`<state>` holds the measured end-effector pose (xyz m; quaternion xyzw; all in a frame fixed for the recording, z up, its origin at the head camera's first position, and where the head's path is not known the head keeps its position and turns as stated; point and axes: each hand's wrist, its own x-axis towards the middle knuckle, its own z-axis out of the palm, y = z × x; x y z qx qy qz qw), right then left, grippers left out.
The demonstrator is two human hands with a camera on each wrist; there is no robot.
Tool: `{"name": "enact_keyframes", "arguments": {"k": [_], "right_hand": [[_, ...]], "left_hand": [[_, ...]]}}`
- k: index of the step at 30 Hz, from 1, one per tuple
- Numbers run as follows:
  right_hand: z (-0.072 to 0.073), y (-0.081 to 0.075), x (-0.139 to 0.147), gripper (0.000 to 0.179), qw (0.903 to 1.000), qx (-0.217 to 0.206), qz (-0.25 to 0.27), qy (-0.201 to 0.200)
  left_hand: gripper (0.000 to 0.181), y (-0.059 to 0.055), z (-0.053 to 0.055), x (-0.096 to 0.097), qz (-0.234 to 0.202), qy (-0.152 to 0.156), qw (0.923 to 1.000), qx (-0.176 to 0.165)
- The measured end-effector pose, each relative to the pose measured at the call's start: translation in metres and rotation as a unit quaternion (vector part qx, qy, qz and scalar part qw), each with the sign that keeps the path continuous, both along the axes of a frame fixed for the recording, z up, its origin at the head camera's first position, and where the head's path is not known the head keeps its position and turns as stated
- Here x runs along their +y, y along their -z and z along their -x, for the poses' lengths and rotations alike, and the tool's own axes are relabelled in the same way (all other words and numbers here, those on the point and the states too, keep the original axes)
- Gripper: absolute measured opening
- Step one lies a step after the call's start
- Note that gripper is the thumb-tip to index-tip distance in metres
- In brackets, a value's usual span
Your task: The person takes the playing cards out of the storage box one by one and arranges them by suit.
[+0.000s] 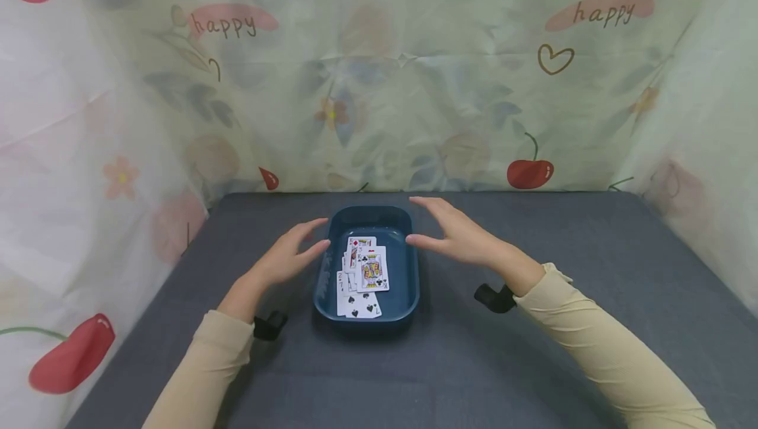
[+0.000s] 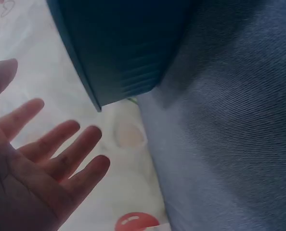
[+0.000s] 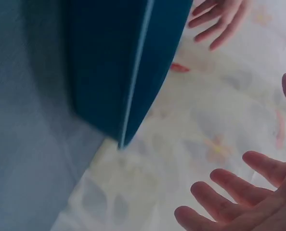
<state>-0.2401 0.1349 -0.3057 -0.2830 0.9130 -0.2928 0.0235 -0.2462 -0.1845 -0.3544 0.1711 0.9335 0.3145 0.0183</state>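
Blue tray (image 1: 404, 277): on the tabletop (image 1: 533, 363), between the left grip (image 1: 286, 256) and the right grip (image 1: 462, 237); looks stiff and fairly light (plastic, at a guess), its smooth walls perhaps slick.
Hold on tray: the rim along both long sides, one side facing each grip; best level.
Playing cards (image 1: 362, 277): loose, overlapping heap inside the tray, nearer the left grip than the right. Thin, bendy, very light; likely to slide over one another on a tilt.
Hold on cards: pinch by the edges; the top face card (image 1: 373, 269) looks freest along the edge facing the right grip.
Left grip: wide, fingers spread, holding nothing; its wrist view shows a gap to the tray.
Right grip: also wide, thumb well off the fingers; nothing held, no contact seen.
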Motion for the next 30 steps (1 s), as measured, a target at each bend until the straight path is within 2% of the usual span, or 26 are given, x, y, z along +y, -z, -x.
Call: {"name": "enact_keyframes", "arguments": {"k": [7, 17, 22, 27, 30], "right_hand": [[0.003, 0.003, -0.029, 0.072, 0.9991, 0.008, 0.012, -0.04], [0.015, 0.009, -0.061, 0.065, 0.9969, -0.037, 0.052, -0.047], [0.023, 0.01, -0.074, 0.061, 0.9933, -0.082, 0.072, -0.038], [0.031, 0.015, -0.085, 0.06, 0.9909, -0.101, 0.084, -0.027], [0.037, 0.019, -0.091, 0.059, 0.989, -0.115, 0.093, -0.005]], "left_hand": [[0.057, 0.009, 0.001, -0.004, -0.023, 0.008, 0.9985, -0.05], [0.047, 0.019, 0.001, -0.006, -0.023, 0.016, 0.9978, -0.061], [0.044, 0.021, 0.002, -0.005, -0.024, 0.019, 0.9976, -0.062], [0.044, 0.022, 0.003, -0.005, -0.024, 0.014, 0.9972, -0.069], [0.044, 0.022, 0.002, -0.005, -0.024, 0.011, 0.9971, -0.071]]}}
